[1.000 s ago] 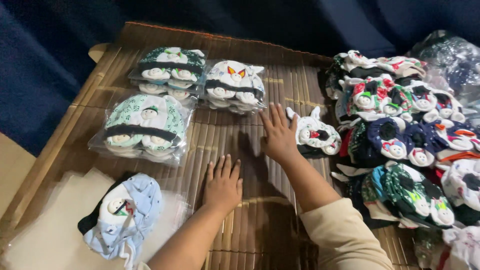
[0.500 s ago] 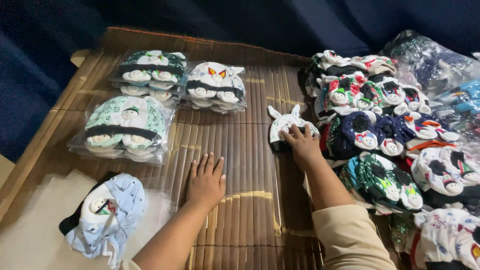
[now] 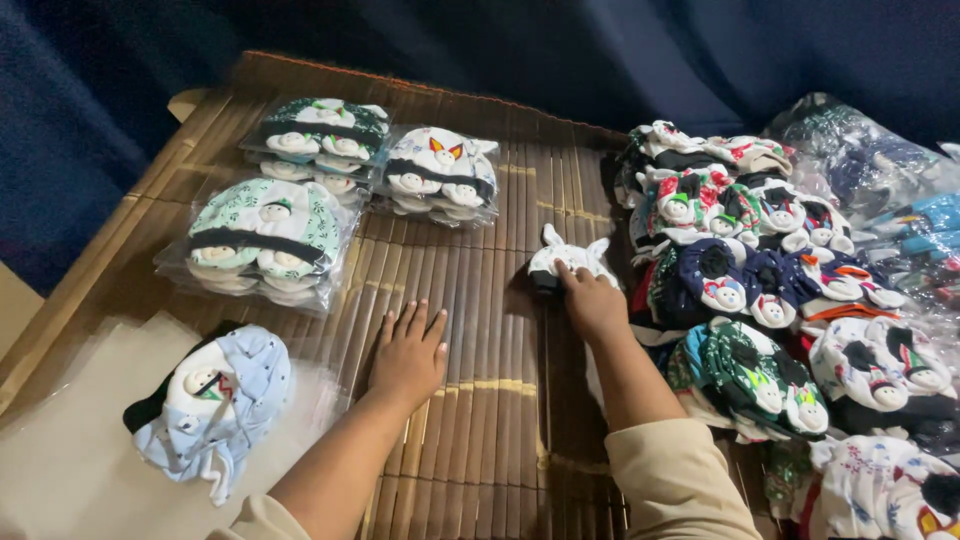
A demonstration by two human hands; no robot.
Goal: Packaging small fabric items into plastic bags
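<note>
Head view: the right hand (image 3: pixel 592 305) presses its fingers (image 3: pixel 566 274) onto a small white baby hat (image 3: pixel 570 259) lying on the bamboo mat (image 3: pixel 500 400); whether they pinch it or only rest on it I cannot tell. The left hand (image 3: pixel 408 355) lies flat, fingers spread, holding nothing. Just right of the right fingers, the loose hat pile (image 3: pixel 770 290) crowds close, so a pull could drag neighbours along or topple them. Bagged hats (image 3: pixel 270 240) sit beyond the left fingers. Compared with half a second ago, the right hand sits lower on the hat, and the left is unmoved.
</note>
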